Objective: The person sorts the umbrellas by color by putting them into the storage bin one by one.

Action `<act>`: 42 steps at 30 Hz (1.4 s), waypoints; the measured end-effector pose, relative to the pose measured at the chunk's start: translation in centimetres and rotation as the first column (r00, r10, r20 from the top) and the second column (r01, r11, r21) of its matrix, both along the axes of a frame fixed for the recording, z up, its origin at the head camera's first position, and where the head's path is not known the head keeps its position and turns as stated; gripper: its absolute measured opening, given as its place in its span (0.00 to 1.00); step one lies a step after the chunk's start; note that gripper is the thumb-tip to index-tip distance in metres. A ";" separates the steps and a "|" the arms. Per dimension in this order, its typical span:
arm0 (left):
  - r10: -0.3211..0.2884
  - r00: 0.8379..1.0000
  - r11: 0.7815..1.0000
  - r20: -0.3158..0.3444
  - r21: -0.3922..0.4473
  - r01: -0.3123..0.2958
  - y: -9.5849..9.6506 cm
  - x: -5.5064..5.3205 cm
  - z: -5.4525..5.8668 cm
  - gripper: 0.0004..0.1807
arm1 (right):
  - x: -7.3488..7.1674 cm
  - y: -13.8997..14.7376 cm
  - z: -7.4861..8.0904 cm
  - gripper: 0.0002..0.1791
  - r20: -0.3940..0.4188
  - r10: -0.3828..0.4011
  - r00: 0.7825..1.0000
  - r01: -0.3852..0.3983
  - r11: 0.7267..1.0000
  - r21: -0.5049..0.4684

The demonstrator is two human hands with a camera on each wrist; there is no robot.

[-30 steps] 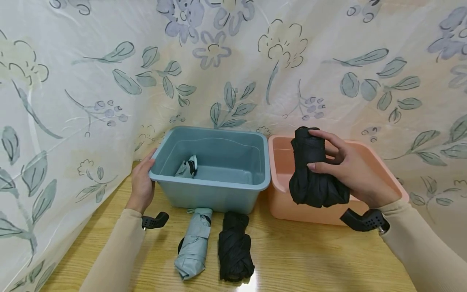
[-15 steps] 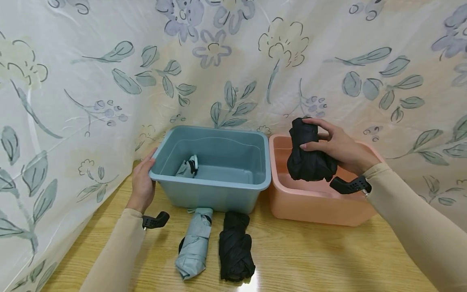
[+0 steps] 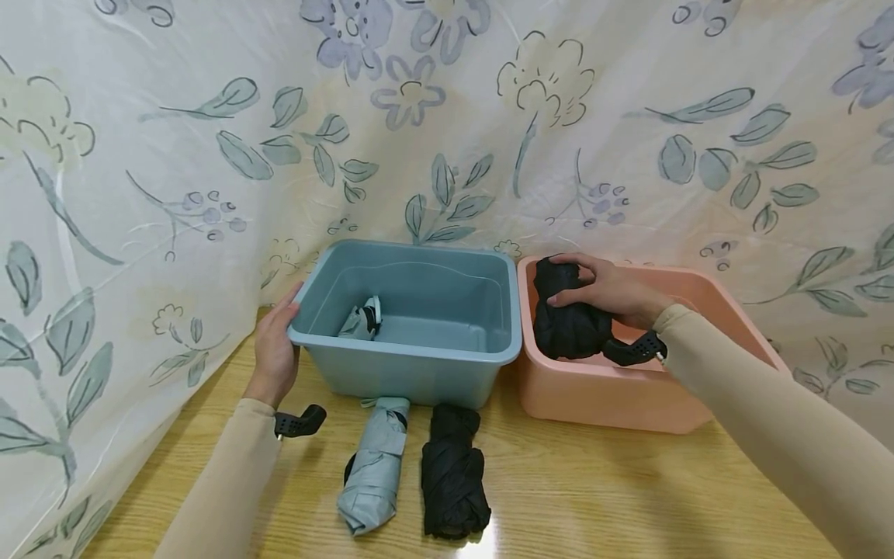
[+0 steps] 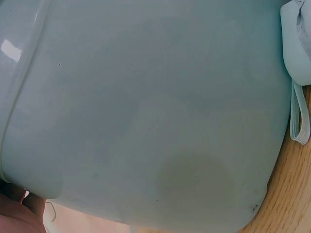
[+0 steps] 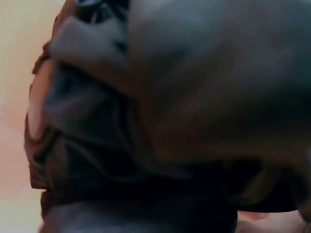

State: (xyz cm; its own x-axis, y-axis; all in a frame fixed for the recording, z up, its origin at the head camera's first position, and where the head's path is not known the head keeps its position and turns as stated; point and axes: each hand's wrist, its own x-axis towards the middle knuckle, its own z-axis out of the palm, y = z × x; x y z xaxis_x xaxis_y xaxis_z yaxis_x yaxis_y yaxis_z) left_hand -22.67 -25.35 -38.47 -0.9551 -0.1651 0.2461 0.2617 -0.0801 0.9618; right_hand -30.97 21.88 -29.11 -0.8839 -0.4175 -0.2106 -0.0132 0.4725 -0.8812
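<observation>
Fingers and thumb of the right hand point(image 3: 609, 293): set apart, pinching the upper part of a rolled bundle of crinkled black fabric point(image 3: 573, 332). Position of this bundle: within the mouth of a rectangular salmon-pink plastic bin point(image 3: 615, 400), toward the bin's nine o'clock end; contact with the bin's floor cannot be told. Left hand point(image 3: 275, 353): against the nine o'clock end of a rectangular blue-grey plastic bin point(image 3: 412, 380), touching the rim; whether its fingers curl beneath cannot be told. Bins: side by side, the pink between three and four o'clock of the head view's centre. Inside the blue-grey bin, between its eight and nine o'clock: one pale grey-and-black fabric item point(image 3: 359, 320), partly hidden by the front wall. Before that bin, lying lengthwise: one rolled pale grey fabric bundle point(image 3: 375, 470) at seven o'clock, with a pale woven strap loop point(image 4: 300, 119) at its bin end; one second rolled black bundle point(image 3: 454, 481) at six o'clock, just beside it. Support: yellowish wood-grain tabletop point(image 3: 594, 497). Sleeves: two, beige point(image 3: 226, 477), each with a black device point(image 3: 300, 421) at the wrist. Backdrop, twelve o'clock: pale floral-print sheet point(image 3: 447, 109).
</observation>
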 end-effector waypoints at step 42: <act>0.031 0.999 1.000 0.016 -0.003 -0.031 0.2 0.1 0.0 0.28 | -2.6 -2.5 -4.8 0.40 0.139 0.175 0.975 -0.196 0.967 0.161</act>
State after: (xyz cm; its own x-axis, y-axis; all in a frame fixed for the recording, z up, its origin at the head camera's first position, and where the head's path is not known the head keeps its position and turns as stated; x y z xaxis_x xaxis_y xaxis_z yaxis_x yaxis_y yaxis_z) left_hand -22.61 -25.14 -38.45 -0.9534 -0.1942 0.2310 0.2483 -0.0695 0.9662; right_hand -33.60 19.34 -33.91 -0.7573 -0.5195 -0.3957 -0.0121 0.6170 -0.7869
